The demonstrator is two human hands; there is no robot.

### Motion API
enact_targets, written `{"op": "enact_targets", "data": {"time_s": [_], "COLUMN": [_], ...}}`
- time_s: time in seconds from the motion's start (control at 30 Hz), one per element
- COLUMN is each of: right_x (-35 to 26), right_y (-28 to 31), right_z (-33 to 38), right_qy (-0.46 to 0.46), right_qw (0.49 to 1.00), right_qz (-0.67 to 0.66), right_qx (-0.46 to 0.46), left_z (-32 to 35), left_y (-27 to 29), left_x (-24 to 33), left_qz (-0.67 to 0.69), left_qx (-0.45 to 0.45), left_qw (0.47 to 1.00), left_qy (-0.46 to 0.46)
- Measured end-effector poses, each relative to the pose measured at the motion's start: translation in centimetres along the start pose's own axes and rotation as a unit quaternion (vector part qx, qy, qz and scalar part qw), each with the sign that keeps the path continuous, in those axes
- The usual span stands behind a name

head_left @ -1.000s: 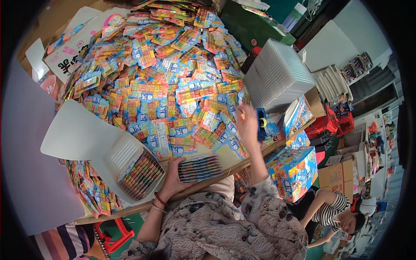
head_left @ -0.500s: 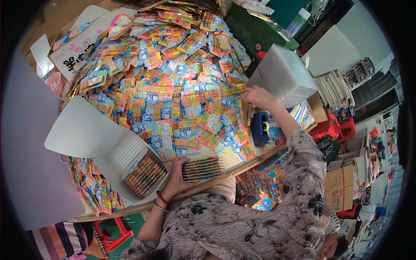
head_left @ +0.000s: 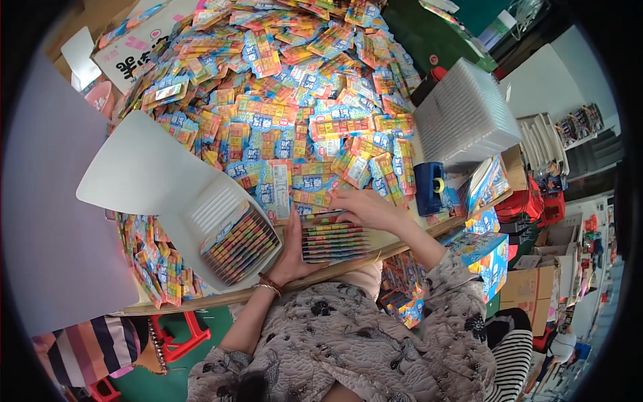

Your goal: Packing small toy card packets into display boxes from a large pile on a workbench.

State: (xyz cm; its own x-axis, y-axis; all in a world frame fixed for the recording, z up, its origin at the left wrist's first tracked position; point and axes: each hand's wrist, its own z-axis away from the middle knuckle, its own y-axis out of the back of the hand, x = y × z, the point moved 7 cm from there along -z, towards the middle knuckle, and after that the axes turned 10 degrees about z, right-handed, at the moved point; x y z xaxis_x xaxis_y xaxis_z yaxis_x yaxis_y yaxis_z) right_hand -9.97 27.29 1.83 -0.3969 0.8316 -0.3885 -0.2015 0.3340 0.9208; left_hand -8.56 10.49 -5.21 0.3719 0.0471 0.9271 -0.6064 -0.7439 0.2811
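Note:
On the table before me is a row of flat colourful packs, standing on edge side by side. My left hand rests against the row's left end, fingers stretched out and thumb spread along the near side. My right hand is at the row's far side, fingers closed on the edge of a thin pack, mostly hidden by the fingers. Left of my hands, a white box with its lid folded back holds a similar row of packs. Beyond my hands spreads a large heap of loose packs.
A blue tape dispenser stands to the right, before a stack of clear plastic trays. More packs lie left of the white box. The wooden table edge runs close to my body. A red stool stands below.
My right hand has moved left and nearer, from the heap's right side to the row of packs. My left hand stays at the row's end. The view has shifted slightly.

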Motion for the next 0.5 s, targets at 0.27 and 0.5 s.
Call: {"op": "enact_targets", "data": {"time_s": [0.27, 0.5], "right_x": [4.7, 2.1], "right_y": [-2.2, -8.8], "right_z": [4.9, 7.7], "right_qy": [-0.162, -0.248], "right_qw": [0.929, 0.805], "right_qz": [-0.319, -0.499], "right_qx": [0.098, 0.203], "left_z": [0.6, 0.0], "left_y": [-0.2, -0.6], "left_x": [-1.3, -0.8], "left_qz": [-0.038, -0.024], "left_qx": [-0.015, -0.025], "left_qw": [0.997, 0.998], "left_qy": [0.059, 0.043]}}
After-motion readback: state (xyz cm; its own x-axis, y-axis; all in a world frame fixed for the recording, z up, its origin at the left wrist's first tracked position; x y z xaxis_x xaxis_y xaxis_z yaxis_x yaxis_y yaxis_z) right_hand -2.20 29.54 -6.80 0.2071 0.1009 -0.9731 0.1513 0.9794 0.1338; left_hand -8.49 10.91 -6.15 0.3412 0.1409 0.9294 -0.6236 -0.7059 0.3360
